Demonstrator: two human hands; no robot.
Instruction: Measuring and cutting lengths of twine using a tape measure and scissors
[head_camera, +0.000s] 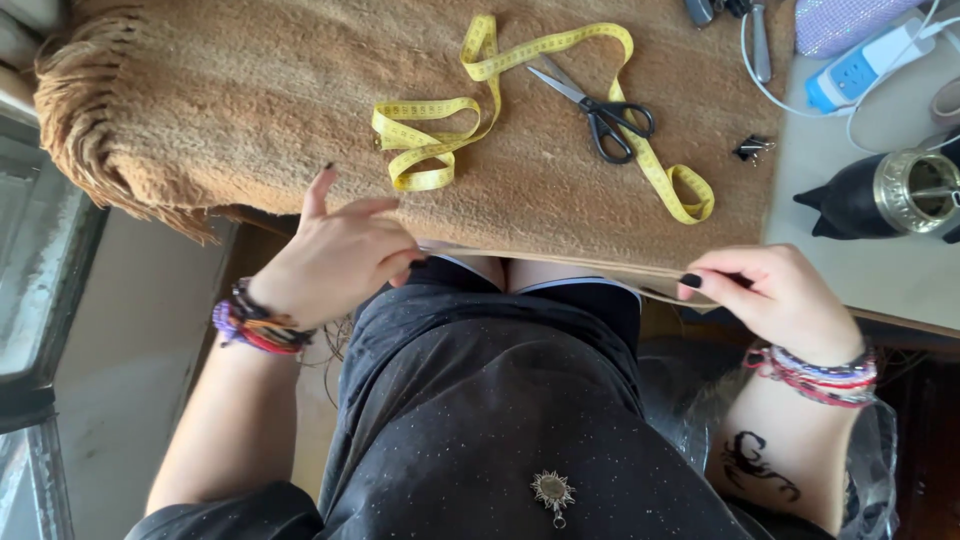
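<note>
A thick tan woven cloth (270, 90) with a fringe on its left end covers the table. My left hand (335, 255) pinches the cloth's near edge at the table front, index finger raised. My right hand (775, 295) pinches the same edge further right, so the folded edge (580, 265) runs taut between both hands. A yellow measuring tape (480, 110) lies looped on the cloth. Black-handled scissors (600, 110) rest on it beside the tape.
A black binder clip (752, 148) lies at the cloth's right edge. On the bare tabletop at the right stand a black vessel with a metal rim (880, 195) and a white and blue power strip (860, 60) with white cable. A window frame (40, 270) is at the left.
</note>
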